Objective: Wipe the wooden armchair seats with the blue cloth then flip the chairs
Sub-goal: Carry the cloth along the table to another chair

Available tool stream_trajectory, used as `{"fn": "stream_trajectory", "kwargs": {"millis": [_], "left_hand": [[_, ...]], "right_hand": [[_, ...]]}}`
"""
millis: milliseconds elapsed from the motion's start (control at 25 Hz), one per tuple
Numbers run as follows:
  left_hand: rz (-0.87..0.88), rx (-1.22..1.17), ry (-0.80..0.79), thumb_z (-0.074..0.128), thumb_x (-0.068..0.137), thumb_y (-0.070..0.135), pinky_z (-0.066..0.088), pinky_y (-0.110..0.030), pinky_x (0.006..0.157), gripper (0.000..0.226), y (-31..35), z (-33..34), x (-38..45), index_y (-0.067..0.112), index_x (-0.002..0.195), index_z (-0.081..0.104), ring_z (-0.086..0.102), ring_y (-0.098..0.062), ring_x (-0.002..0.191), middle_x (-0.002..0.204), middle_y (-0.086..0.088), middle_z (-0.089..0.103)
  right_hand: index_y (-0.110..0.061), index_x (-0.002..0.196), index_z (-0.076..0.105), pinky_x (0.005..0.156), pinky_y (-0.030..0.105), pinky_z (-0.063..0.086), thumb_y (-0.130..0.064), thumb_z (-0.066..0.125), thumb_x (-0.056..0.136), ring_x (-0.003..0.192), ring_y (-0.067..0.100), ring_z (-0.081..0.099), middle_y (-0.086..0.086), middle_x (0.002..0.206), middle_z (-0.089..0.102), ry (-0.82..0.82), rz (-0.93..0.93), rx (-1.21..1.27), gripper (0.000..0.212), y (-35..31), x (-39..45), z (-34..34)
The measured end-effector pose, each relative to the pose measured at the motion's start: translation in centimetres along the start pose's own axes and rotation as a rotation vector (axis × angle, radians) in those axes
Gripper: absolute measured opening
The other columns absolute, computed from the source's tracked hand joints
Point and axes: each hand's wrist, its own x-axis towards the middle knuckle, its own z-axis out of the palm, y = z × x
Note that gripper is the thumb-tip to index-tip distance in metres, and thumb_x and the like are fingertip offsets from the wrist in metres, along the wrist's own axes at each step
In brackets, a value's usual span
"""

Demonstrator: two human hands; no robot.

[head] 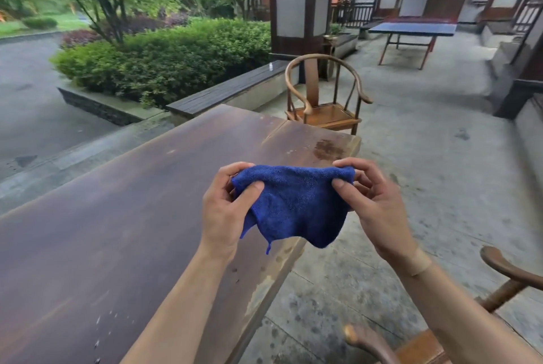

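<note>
I hold the blue cloth (293,205) spread in the air in front of me, above the right edge of a long wooden table (117,217). My left hand (226,208) pinches its left top corner and my right hand (373,202) pinches its right top corner. One wooden armchair (326,93) with a round back stands upright at the table's far end, its seat (329,115) bare. A second wooden armchair (499,275) is at the bottom right, partly behind my right forearm, with only its armrests and a bit of seat showing.
A dark bench (229,90) runs along a hedge at the left. A blue ping-pong table (411,29) stands at the back right, near a pillar (299,2). Concrete floor (426,158) lies open to the right of the long table.
</note>
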Motion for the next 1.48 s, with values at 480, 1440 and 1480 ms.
{"fn": "stream_trajectory", "kwargs": {"millis": [480,1440,1480], "left_hand": [[-0.011,-0.035,-0.023,0.069,0.076,0.009,0.056,-0.028,0.077,0.026,-4.6,-5.7,12.8,0.030,0.092,0.070,0.067,-0.015,0.087,0.092,0.003,0.071],[-0.006,0.204,0.442,0.067,0.076,0.010,0.053,-0.026,0.067,0.028,-17.4,-2.6,39.3,0.037,0.084,0.069,0.063,-0.013,0.074,0.081,0.007,0.068],[-0.008,0.196,0.428,0.067,0.076,0.009,0.054,-0.026,0.069,0.028,-18.2,-1.5,40.5,0.037,0.084,0.069,0.064,-0.013,0.076,0.082,0.007,0.069]], "right_hand": [[-0.034,0.101,0.070,0.072,0.039,0.050,-0.006,0.067,0.092,0.078,0.027,0.057,0.004,0.093,0.071,0.026,-0.020,-0.027,0.030,5.9,11.5,7.6],[-0.033,0.097,0.070,0.076,0.035,0.050,-0.005,0.069,0.089,0.079,0.025,0.058,0.000,0.091,0.068,-0.467,0.019,0.158,0.030,23.9,48.3,11.4],[-0.032,0.098,0.070,0.075,0.034,0.050,-0.005,0.069,0.089,0.079,0.025,0.058,0.003,0.092,0.068,-0.452,0.026,0.144,0.028,24.4,49.3,10.3]]}}
